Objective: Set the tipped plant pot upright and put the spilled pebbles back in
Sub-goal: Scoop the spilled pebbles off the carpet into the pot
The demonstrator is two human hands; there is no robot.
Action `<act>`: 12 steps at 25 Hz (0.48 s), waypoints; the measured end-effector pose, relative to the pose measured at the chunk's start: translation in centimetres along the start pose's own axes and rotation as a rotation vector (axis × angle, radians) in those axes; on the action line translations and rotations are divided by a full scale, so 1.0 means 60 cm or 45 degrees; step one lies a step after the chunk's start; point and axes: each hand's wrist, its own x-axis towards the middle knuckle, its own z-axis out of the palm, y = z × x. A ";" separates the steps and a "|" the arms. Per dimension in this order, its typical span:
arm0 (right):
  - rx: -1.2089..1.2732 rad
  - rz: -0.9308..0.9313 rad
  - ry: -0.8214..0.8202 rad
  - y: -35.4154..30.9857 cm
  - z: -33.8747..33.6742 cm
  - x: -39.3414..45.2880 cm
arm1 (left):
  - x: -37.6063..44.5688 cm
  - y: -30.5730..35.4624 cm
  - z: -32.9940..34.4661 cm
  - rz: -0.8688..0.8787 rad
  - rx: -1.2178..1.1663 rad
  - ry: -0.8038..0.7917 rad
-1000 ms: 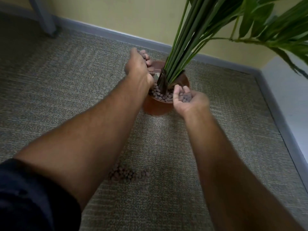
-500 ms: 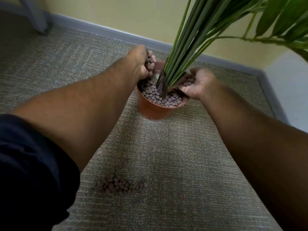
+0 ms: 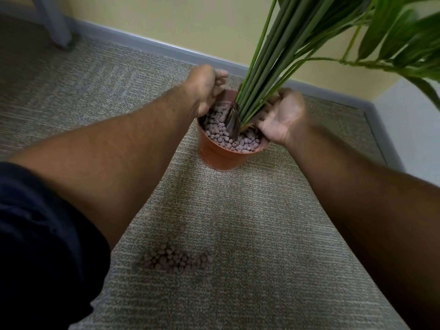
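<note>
Two hands over the pot (image 3: 221, 156), which stands upright on the carpet (image 3: 262, 210) near the wall! The left hand (image 3: 206, 90) is curled at the far rim, its contents hidden; the right hand (image 3: 282, 117), blurred, lies palm up and loose beside the stems (image 3: 264, 75). One small heap of pebbles (image 3: 176, 259) sits on the carpet, well apart from the pot.

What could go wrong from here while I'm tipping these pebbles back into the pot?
The pot already looks filled close to its rim, so more pebbles may roll off onto the carpet. Both hands crowd the stems; the right hand could nudge them and tip the pot again. The spilled pebbles lie near you on the carpet and could get knelt on or scattered. Whether the left hand holds pebbles is unclear.
</note>
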 end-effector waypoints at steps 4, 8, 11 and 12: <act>-0.259 -0.023 0.107 0.020 -0.016 -0.061 | -0.061 -0.005 -0.005 0.067 0.081 0.062; -0.573 0.095 0.163 0.037 -0.015 -0.122 | -0.128 -0.001 -0.004 0.096 0.166 0.139; -0.756 0.137 0.159 0.051 0.002 -0.171 | -0.190 -0.001 -0.002 0.060 0.274 0.158; -0.801 0.124 0.133 0.058 0.004 -0.187 | -0.211 -0.008 -0.003 0.061 0.311 0.167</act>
